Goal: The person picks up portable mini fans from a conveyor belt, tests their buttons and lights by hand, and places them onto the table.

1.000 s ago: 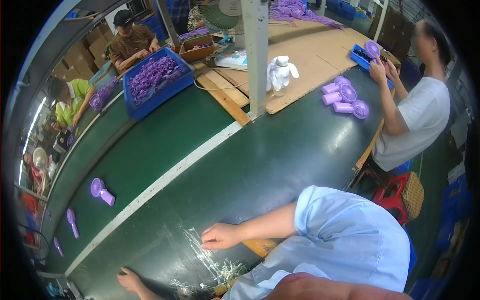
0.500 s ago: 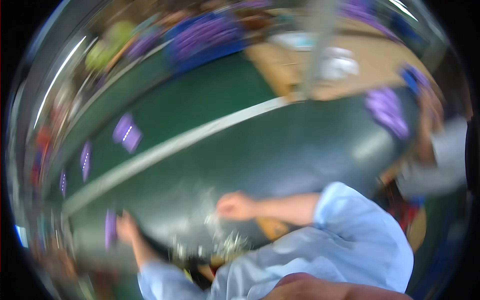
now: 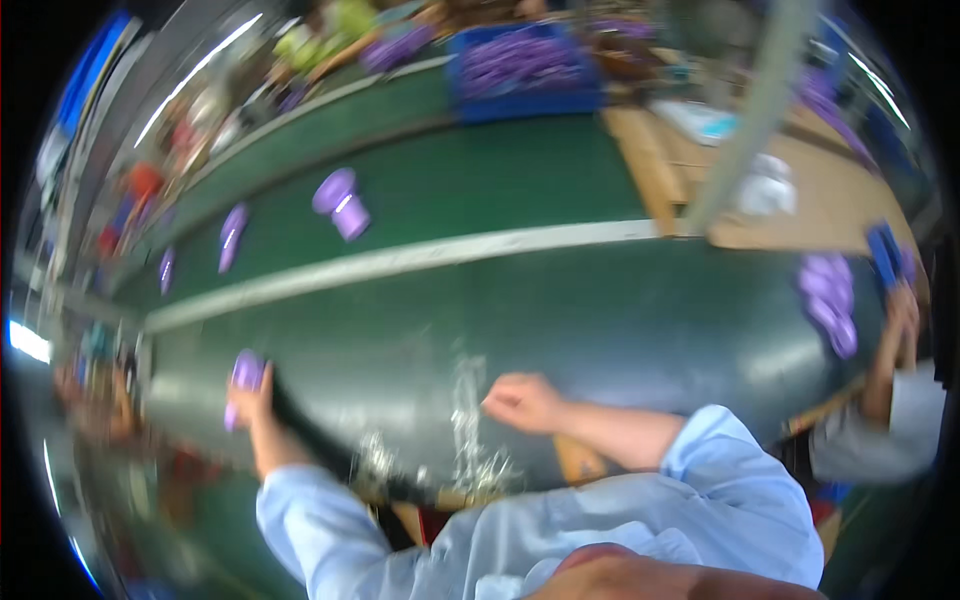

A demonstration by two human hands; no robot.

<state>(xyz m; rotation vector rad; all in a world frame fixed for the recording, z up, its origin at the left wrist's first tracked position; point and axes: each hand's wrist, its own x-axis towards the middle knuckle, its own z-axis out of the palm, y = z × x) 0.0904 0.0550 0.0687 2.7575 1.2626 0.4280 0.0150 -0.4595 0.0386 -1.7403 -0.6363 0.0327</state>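
My left hand (image 3: 252, 398), at the left of the green work surface (image 3: 640, 330), grips a glossy purple plastic part (image 3: 247, 368). One end of it sticks out above the fingers and another shows below them. In the middle, my right hand (image 3: 525, 402) hovers with its fingers curled together; whether anything small is inside is hidden. Small clear and whitish pieces (image 3: 466, 400) are strewn just left of this hand. More of them lie in a heap (image 3: 490, 470) at the near edge.
A white strip (image 3: 420, 260) divides the surface; beyond it lie several purple parts (image 3: 343, 203). A blue crate (image 3: 525, 75) of purple pieces stands farther back. At right are a post (image 3: 755, 120), cardboard (image 3: 820, 190), a purple stack (image 3: 828, 300) and a co-worker's hands (image 3: 900, 312) with a blue object.
The view has swung, so most things sit farther right in it. My left hand still has the purple part, now more upright before me. My right hand stays curled.
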